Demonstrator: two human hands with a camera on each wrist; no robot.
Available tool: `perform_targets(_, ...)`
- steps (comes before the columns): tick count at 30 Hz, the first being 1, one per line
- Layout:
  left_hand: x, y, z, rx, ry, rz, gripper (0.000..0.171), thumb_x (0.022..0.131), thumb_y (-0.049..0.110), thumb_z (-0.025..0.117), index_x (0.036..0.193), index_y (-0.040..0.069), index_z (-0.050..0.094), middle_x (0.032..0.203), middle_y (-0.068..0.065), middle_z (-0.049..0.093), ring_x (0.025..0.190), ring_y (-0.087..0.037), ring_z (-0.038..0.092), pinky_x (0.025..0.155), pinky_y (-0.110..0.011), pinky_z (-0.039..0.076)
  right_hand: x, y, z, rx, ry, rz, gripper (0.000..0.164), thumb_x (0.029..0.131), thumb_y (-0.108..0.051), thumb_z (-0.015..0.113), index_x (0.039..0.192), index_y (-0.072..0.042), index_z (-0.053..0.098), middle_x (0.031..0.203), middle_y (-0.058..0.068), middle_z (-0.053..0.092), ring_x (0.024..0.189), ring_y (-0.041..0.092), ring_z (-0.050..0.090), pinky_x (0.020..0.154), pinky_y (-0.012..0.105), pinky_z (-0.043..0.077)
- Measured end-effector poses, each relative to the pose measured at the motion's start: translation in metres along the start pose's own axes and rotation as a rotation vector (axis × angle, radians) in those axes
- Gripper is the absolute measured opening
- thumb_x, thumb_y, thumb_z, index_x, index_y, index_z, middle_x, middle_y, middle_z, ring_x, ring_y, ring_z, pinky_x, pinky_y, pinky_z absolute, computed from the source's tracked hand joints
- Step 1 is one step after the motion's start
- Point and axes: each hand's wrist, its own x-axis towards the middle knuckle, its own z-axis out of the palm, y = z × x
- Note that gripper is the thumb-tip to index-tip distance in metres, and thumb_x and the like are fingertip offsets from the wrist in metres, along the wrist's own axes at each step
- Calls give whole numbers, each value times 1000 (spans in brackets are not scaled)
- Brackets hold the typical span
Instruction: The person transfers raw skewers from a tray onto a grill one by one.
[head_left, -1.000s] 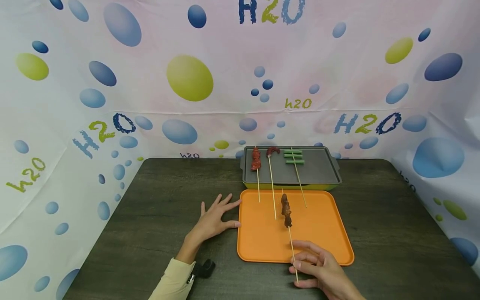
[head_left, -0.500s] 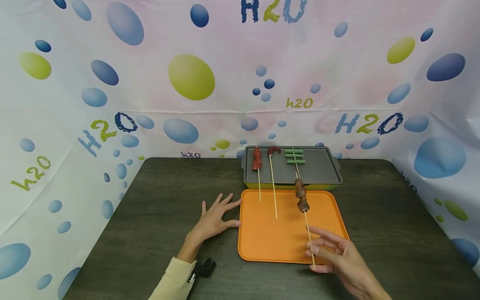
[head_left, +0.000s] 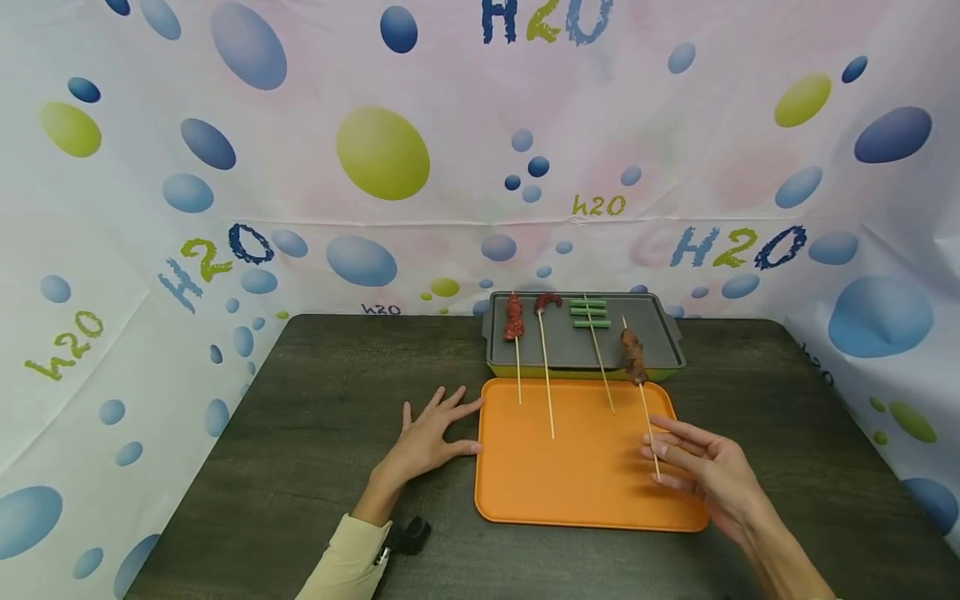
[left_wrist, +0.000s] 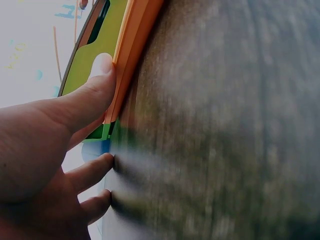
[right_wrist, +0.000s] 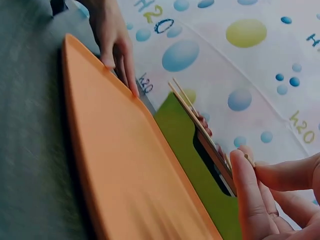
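My right hand [head_left: 708, 467] pinches the stick of a brown meat skewer [head_left: 632, 354] between thumb and fingers. The skewer's meat end is over the right front part of a grey grill pan [head_left: 525, 354], its stick slanting back over the tray. In the right wrist view the fingertips [right_wrist: 237, 157] grip the stick's end. My left hand [head_left: 423, 442] lies spread, thumb and index finger touching the left rim of the orange tray [head_left: 525, 492]. On the pan lie a red meat skewer [head_left: 513, 321], a dark curled skewer [head_left: 546, 302] and a green vegetable skewer [head_left: 589, 313].
The pan, with green sides [right_wrist: 185, 145], stands directly behind the tray. The sticks of the three lying skewers jut forward over the tray. Behind the dark wooden table [head_left: 337, 375] hangs a patterned sheet [head_left: 450, 150].
My right hand has carried the brown meat skewer right and forward, from above the tray to over the pan's right part. The left hand has stayed at the tray's edge.
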Motion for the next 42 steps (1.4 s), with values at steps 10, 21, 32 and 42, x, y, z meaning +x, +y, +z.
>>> perform_targets(10, -4, -5, -1, -3, 1, 2, 74, 89, 42, 78, 155, 25, 50, 166, -13, 31, 155, -44, 11, 107, -82, -10, 37, -16, -2, 36, 25, -45, 34, 99, -7, 70, 131, -18, 72, 112, 5, 77, 102, 16, 74, 83, 33, 59)
perform_targets(21, -5, -8, 1, -12, 1, 1, 73, 89, 41, 78, 155, 24, 50, 166, -14, 31, 155, -44, 11, 107, -81, -10, 72, -29, -9, 52, 51, -42, 32, 96, -7, 73, 128, -13, 74, 106, 3, 78, 100, 16, 75, 82, 32, 60)
perform_targets(32, -2, -6, 2, -15, 5, 9, 74, 89, 42, 78, 155, 23, 51, 166, -14, 30, 155, -44, 11, 107, -82, -10, 75, -27, -16, 41, 52, -15, 38, 96, -7, 73, 134, -11, 70, 107, 2, 78, 100, 15, 74, 84, 32, 59)
perform_targets(42, -8, -10, 1, -11, 10, -9, 75, 88, 42, 78, 155, 23, 50, 166, -14, 31, 155, -44, 12, 107, -82, -9, 71, -21, -19, -19, 23, -33, 35, 100, -12, 69, 135, -11, 69, 111, 2, 77, 102, 17, 74, 86, 36, 59)
